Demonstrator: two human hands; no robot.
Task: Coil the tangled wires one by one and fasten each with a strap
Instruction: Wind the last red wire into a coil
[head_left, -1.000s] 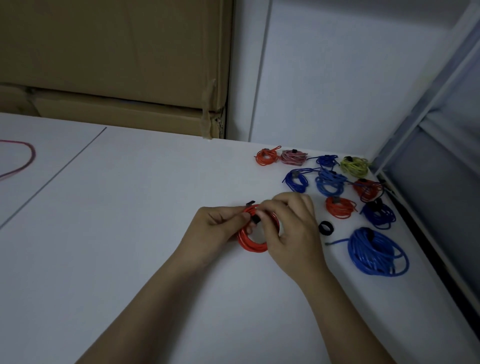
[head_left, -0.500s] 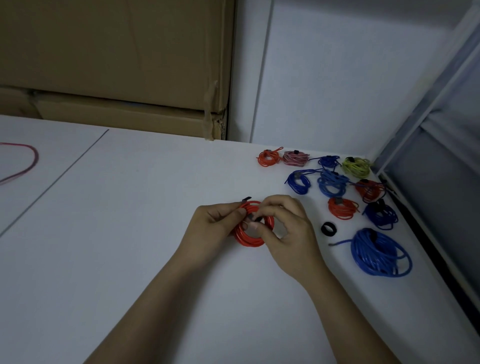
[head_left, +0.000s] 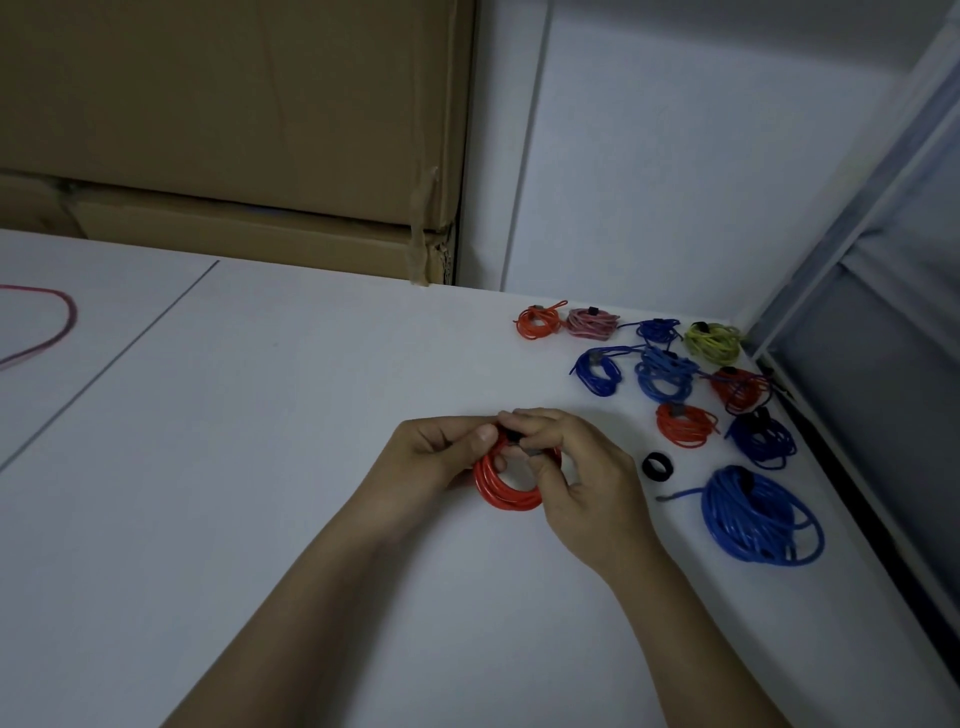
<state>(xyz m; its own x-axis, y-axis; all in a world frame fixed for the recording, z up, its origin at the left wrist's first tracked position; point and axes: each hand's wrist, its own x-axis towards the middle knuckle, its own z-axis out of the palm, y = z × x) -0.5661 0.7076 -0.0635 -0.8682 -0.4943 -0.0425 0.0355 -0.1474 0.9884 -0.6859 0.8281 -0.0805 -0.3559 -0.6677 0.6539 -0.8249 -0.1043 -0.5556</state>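
A red wire coil (head_left: 501, 491) rests on the white table (head_left: 260, 467) between both hands. My left hand (head_left: 436, 457) pinches the coil's upper left part with thumb and fingers. My right hand (head_left: 582, 483) grips the coil's right side and pinches a black strap (head_left: 514, 437) at the top of the coil. Much of the strap is hidden by fingers. A black strap roll (head_left: 657, 465) lies just right of my right hand.
Several strapped coils lie at the right: a large blue coil (head_left: 761, 514), a dark blue coil (head_left: 763, 439), an orange coil (head_left: 685, 423), others behind. A loose pink wire (head_left: 47, 332) lies far left. Cardboard boxes (head_left: 234, 130) stand behind; the table edge runs along the right.
The strap's free end, sticking up above the coil before, now lies down against the coil under my fingers. Both hands stay on the coil.
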